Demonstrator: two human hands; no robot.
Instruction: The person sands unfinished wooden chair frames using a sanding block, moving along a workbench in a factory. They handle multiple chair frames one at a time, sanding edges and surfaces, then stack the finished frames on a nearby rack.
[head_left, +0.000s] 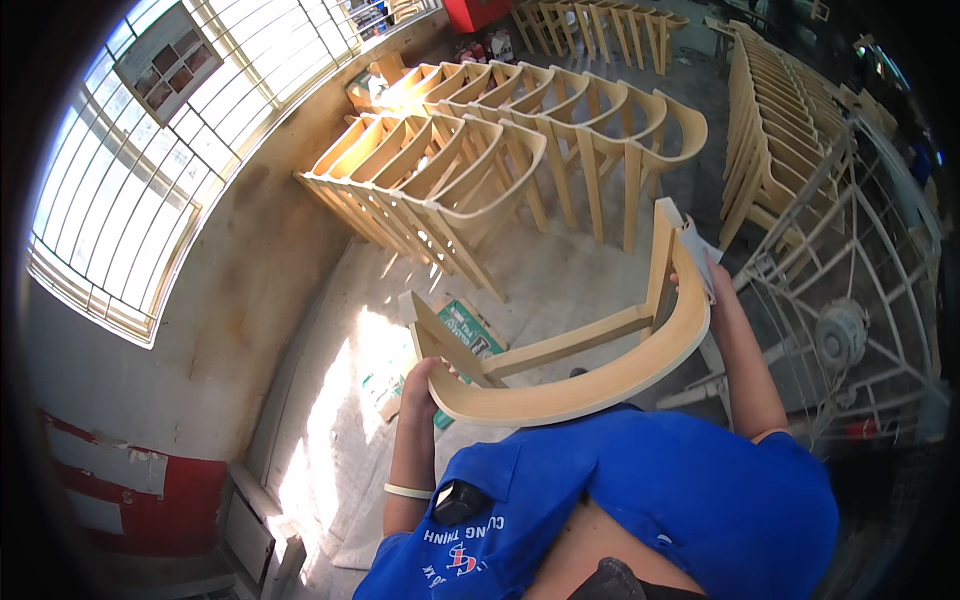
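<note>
In front of my body is a pale wooden chair frame [580,388], with a curved back rail, a straight crossbar [565,340] and legs pointing away from me. My left hand [418,388] is closed around the left end of the curved rail. At the other end, my right hand [716,278] presses a folded greyish-white sheet [698,258] against the outside of the rail by the right leg. Whether the sheet is paper or cloth I cannot tell. Some of the right fingers are hidden behind the wood.
Rows of similar chair frames [430,165] stand ahead, with another long row [775,130] at the right. A metal-caged fan [842,335] stands close by my right arm. Green-and-white cardboard [465,325] lies on the floor. A barred window [120,190] and wall run along the left.
</note>
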